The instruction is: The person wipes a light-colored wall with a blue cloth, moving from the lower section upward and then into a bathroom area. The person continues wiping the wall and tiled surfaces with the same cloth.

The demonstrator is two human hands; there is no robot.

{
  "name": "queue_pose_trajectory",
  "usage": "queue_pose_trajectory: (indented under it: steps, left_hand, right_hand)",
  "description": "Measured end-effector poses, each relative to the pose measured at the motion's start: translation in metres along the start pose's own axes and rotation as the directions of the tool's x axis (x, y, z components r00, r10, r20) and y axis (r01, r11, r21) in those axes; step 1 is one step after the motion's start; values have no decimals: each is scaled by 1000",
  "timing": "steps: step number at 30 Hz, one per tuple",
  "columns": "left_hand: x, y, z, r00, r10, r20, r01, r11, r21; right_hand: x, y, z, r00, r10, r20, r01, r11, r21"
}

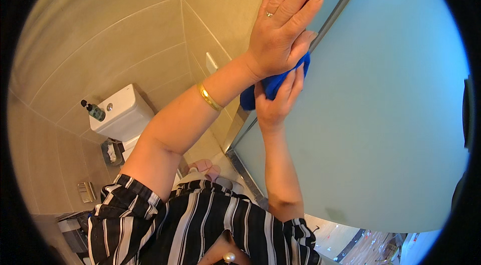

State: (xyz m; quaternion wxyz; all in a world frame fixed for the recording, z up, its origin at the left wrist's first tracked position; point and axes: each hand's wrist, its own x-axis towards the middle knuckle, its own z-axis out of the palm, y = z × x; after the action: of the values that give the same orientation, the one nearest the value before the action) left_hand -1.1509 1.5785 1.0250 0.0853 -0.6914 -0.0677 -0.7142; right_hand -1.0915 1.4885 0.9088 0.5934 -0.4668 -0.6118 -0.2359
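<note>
My left hand [283,26], with a ring and a gold bangle on its forearm, is raised near the metal frame [340,5] of a frosted glass panel [368,107]. Its fingers are extended and close together; whether its palm touches anything is hidden. Just below it, my right hand [278,101] grips a blue cloth [276,84] against the edge of the glass and its frame. Part of the cloth lies hidden behind my left wrist.
A white toilet [122,118] with a pump bottle [96,111] on its tank stands at the left, beside a waste bin [112,152]. Tiled walls meet behind it. Pink slippers [203,165] are on the floor. A metal paper holder [87,192] is on the left wall.
</note>
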Motion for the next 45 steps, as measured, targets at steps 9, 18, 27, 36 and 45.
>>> queue_pose_trajectory:
  steps: [9, 18, 27, 36, 45]
  left_hand:
    - [-6, 1, 8, 1000, -14, 9, 14, 999, -42]
    - [30, -1, 15, 1000, -16, -8, 16, 1000, -13]
    - [-7, -4, 20, 1000, -7, -8, 7, 1000, -21]
    - [4, -4, 18, 999, -43, 15, 44, 998, -44]
    - [7, -13, 24, 1000, 4, -6, -4, 1000, -23]
  right_hand:
    - [-139, 12, 3, 975, 202, 91, -193, 976, -100]
    - [11, 19, -1, 999, -33, -16, 32, 996, -77]
    - [-57, 16, -7, 992, 112, 60, -103, 985, -139]
    - [-104, 8, 6, 976, 213, 36, -205, 964, -169]
    - [27, 25, -3, 997, -81, -11, 80, 996, -49]
